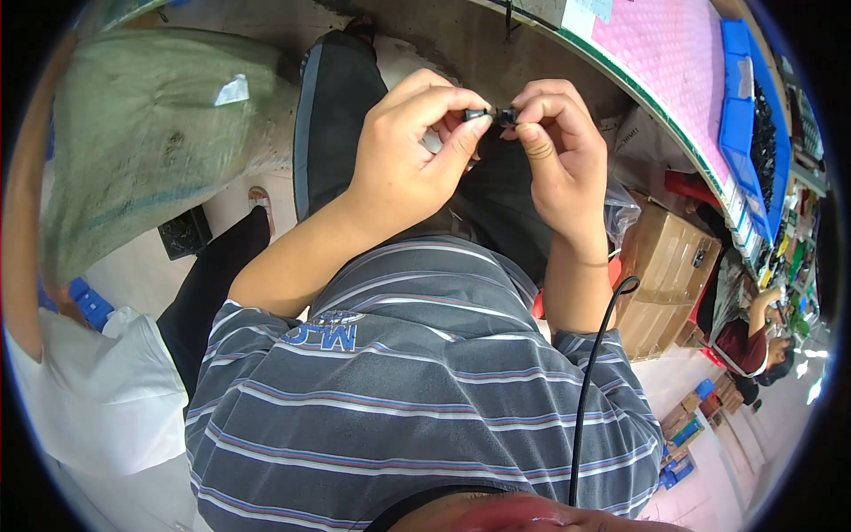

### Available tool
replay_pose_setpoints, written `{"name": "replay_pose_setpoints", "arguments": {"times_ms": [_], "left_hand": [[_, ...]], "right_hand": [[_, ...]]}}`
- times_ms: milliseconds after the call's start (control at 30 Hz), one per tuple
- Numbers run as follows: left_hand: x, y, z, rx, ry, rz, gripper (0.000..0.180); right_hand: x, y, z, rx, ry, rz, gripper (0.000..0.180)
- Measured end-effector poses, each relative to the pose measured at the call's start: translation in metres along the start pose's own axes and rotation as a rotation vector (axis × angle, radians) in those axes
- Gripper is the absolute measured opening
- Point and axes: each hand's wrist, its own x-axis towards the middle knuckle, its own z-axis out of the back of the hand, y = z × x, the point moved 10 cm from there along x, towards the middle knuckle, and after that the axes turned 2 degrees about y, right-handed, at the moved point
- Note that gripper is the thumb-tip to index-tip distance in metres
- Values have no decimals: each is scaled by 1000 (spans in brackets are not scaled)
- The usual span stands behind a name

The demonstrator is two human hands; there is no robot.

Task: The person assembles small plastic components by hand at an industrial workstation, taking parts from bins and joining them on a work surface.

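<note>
Over my lap, both hands are raised in front of me with their fingertips close together. My left hand [412,146] pinches a small black cylindrical piece [476,114] between thumb and index finger. Facing it, my right hand [563,155] closes thumb and fingers on another small dark piece [508,116]. The two pieces meet or nearly meet end to end; whether they are joined I cannot tell. Fingertips cover part of each, and their exact kind is too small to make out.
A pink-topped workbench [660,53] curves along the upper right, bearing a blue bin [740,115] of black parts. Right of me stands a cardboard box [665,257]. A large green sack [160,133] and a person in a white shirt [106,390] are on my left; another person [745,346] sits far right.
</note>
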Motion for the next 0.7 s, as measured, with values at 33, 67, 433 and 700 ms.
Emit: {"name": "replay_pose_setpoints", "arguments": {"times_ms": [33, 67, 433, 700], "left_hand": [[-1, 7, 3, -86, -32, 61, 9], [-1, 7, 3, -87, -33, 59, 9], [1, -1, 1, -67, -30, 45, 9], [1, -2, -1, -33, -20, 38, 10]], "right_hand": [[-1, 1, -1, 1, -1, 1, 9], [-2, -3, 1, 201, -23, -34, 9], [-6, -4, 0, 477, -33, -135, 9], [-9, -6, 3, 532, -40, -149, 17]]}}
